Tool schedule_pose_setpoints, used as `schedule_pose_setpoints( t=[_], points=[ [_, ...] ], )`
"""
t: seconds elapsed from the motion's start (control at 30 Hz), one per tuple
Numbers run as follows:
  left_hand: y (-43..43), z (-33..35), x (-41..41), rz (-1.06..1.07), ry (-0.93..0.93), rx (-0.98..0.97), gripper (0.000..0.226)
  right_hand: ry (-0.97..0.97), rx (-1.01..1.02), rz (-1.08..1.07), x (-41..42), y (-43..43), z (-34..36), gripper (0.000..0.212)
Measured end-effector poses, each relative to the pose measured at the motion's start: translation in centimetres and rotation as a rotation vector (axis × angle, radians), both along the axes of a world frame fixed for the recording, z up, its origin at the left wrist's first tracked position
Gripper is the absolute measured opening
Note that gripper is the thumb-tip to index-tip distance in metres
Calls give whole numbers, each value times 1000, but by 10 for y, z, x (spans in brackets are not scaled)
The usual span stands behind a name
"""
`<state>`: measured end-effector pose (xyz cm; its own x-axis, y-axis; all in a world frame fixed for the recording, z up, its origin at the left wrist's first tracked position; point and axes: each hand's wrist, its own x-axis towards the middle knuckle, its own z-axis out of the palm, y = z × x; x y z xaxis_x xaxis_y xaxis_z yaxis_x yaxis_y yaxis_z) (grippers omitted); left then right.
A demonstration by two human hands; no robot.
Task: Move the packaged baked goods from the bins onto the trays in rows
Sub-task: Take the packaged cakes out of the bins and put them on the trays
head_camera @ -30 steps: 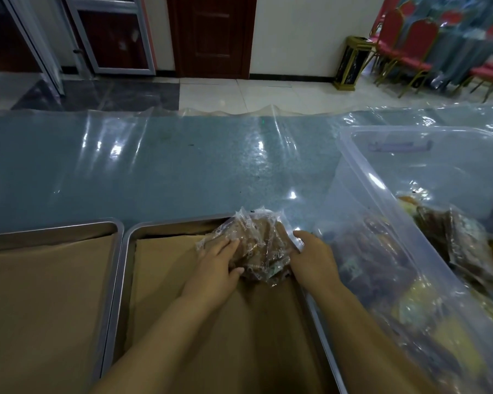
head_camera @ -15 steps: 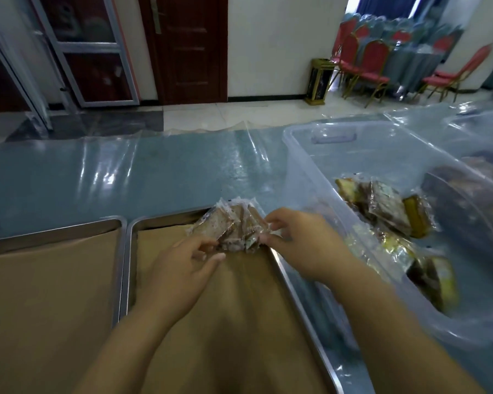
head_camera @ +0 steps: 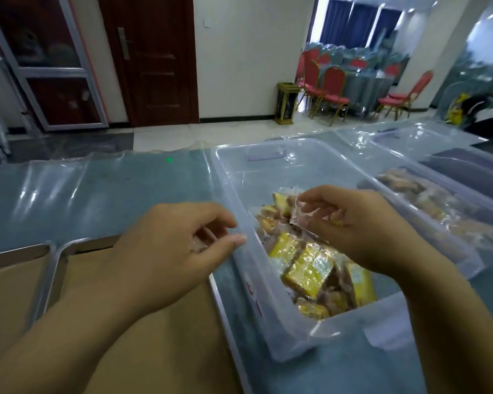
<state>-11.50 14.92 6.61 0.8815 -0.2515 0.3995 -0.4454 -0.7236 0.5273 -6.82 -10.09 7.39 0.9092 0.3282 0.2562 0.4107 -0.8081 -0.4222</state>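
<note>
Packaged baked goods [head_camera: 308,268], in yellow and brown wrappers, are heaped in a clear plastic bin [head_camera: 239,177] on the right side of the table [head_camera: 97,194]. The right hand [head_camera: 362,223] is held over this heap, inside the bin's walls. Its fingers [head_camera: 335,216] and thumb are curled, and a clear-wrapped packet [head_camera: 310,216] at the top of the heap is pinched between them.

The left hand [head_camera: 168,245] is held over the far right corner of a metal tray [head_camera: 60,251], which is lined with brown paper [head_camera: 154,351] and lies just beside the bin. The fingers are loosely curled and the thumb is stretched toward the bin wall. A bit of another wrapped packet [head_camera: 198,245] is seen on the tray under them; whether it is touched or grasped cannot be told.

A second bin [head_camera: 453,251] with more wrapped goods is set further right.
</note>
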Motion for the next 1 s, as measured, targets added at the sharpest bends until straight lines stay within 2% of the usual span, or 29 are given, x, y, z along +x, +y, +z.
schedule_pose_setpoints(
  t=[0.13, 0.27, 0.43, 0.57, 0.67, 0.73, 0.87, 1.0],
  points=[
    [-58, 4, 35, -2, 65, 75, 38, 61, -117, -17, 41, -64, -6, 39],
    [-117, -5, 82, 47, 238, 189, 34, 114, -312, 21, 90, -109, -11, 36],
    [-163, -28, 148, 149, 460, 414, 40, 180, -499, 56, 145, -128, -16, 43],
    [-181, -44, 195, 224, 616, 493, 41, 212, -604, 91, 183, -125, -21, 46],
    [-189, -61, 223, 260, 685, 397, 28, 209, -680, 109, 202, -120, -29, 41],
    [-193, -76, 238, 288, 715, 281, 31, 203, -724, 133, 210, -115, -36, 38],
    [-199, -103, 257, 317, 766, 77, 18, 257, -727, 200, 219, -106, -53, 33],
    [-199, -112, 266, 420, 830, -133, 29, 276, -748, 244, 233, -102, -61, 30]
  ],
)
